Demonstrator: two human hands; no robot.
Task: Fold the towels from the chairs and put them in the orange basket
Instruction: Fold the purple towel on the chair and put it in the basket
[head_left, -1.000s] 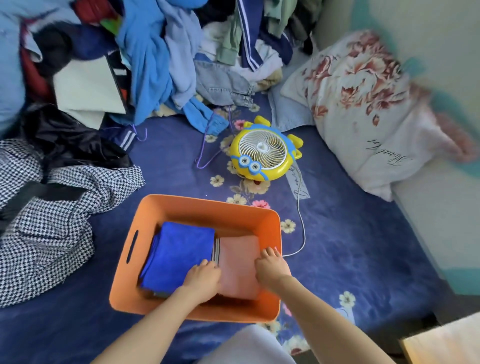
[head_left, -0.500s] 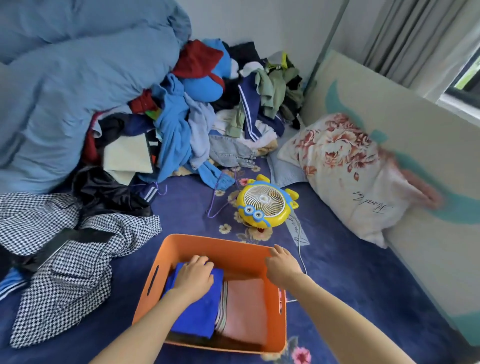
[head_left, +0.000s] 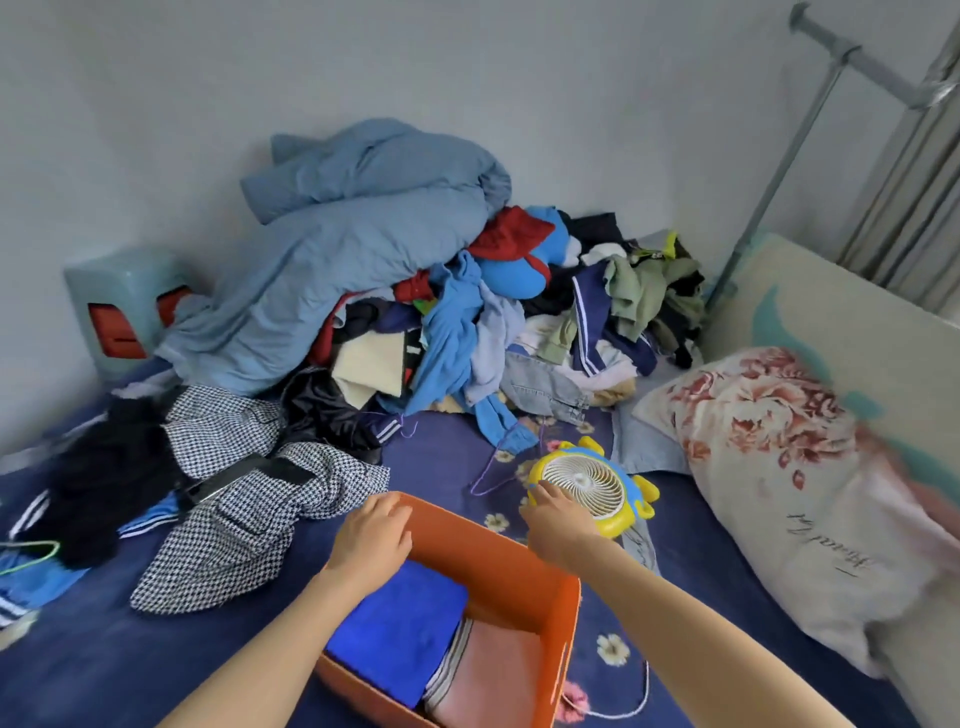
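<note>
While the left hand (head_left: 372, 534) lies over the far left corner of the orange basket (head_left: 558, 654) with its fingers bent round the rim, grasping it, the right hand (head_left: 557, 525) reaches just past the far rim, fingertips touching the left edge of the yellow fan (head_left: 597, 488); whether it grips the fan or only touches it I cannot tell. At the lower centre of the frame the basket stands on a dark blue flowered sheet (head_left: 441, 460). Inside lie a folded blue towel (head_left: 400, 631) on the left and a folded pink towel (head_left: 498, 675) on the right, side by side with a striped edge showing between them. A houndstooth garment (head_left: 244, 499) sprawls at left. A heap of clothes (head_left: 519, 332) and a grey-blue quilt (head_left: 353, 249) fill the middle. A floral pillow (head_left: 769, 467) lies at right.
</note>
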